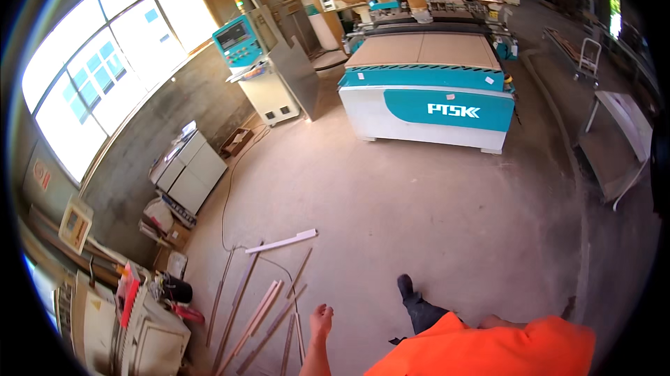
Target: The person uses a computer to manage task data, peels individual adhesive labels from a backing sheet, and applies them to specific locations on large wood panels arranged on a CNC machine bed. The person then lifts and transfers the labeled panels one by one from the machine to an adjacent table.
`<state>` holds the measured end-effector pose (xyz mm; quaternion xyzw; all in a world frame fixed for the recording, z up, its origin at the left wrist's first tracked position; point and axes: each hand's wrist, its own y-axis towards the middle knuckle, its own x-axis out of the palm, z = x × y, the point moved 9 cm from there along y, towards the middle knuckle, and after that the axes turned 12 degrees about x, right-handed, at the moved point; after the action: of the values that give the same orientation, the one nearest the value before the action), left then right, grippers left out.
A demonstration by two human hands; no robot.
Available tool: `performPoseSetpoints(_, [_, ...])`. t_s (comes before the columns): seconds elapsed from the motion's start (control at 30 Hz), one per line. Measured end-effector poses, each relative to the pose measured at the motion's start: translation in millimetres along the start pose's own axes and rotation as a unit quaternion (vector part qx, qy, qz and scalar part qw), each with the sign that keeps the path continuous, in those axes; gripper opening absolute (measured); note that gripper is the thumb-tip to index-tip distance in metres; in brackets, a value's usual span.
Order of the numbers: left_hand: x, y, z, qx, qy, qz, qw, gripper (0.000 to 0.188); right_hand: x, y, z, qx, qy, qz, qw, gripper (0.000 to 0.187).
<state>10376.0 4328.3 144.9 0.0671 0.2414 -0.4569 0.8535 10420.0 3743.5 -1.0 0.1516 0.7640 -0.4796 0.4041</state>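
My left hand [322,320] hangs low in front of me, above the floor. Its fingers are loosely curled inward, and I see nothing held in them. Nearest to it, on its left, lie several long thin strips [262,313] of brown and pinkish material, spread over the concrete. A white strip [283,241] rests crosswise at their far end. Of my right arm only a bit of bare skin [494,321] shows beside my orange shirt [488,349]; the right hand is out of sight. One dark shoe [405,285] is stretched forward on the floor.
Ahead stands a large teal-and-white flatbed machine [363,114] with boards on top, beside a control cabinet [272,100]. A thin cable [224,215] crosses the floor at left, near a white cabinet [197,174] and a cream machine [157,337]. A metal-legged table [628,121] stands right.
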Motion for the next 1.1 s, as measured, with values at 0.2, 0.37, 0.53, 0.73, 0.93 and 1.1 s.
performPoseSetpoints(0.2, [8.1, 77.5, 46.4, -0.087, 0.031, -0.086, 0.992, 0.042, -72.4, 136.7, 67.2, 0.240, 0.085, -0.142, 0.957, 0.021])
performPoseSetpoints(0.37, [25.5, 101.0, -74.4, -0.229, 0.103, -0.225, 0.941, 0.037, -329.7, 397.9, -1.8, 0.149, 0.234, 0.073, 0.958, 0.024])
performPoseSetpoints(0.53, [35.4, 264.5, -53.1, -0.227, 0.100, -0.239, 0.939, 0.033, -584.2, 533.1, -132.5, 0.054, 0.360, 0.189, 0.912, 0.028])
performPoseSetpoints(0.73, [43.7, 509.2, -15.8, -0.156, 0.077, -0.259, 0.950, 0.029, -683.7, 562.9, -176.0, 0.123, 0.353, 0.087, 0.923, 0.030])
performPoseSetpoints(0.93, [-34.6, 766.9, -125.4, -0.113, -0.082, -0.144, 0.980, 0.025, -678.5, 610.0, -171.3, 0.088, 0.171, -0.047, 0.980, 0.024])
performPoseSetpoints(1.1, [-76.5, 991.6, 18.7, -0.006, -0.017, -0.048, 0.999, 0.027, -650.7, 650.8, -89.6, 0.305, 0.265, -0.087, 0.910, 0.020])
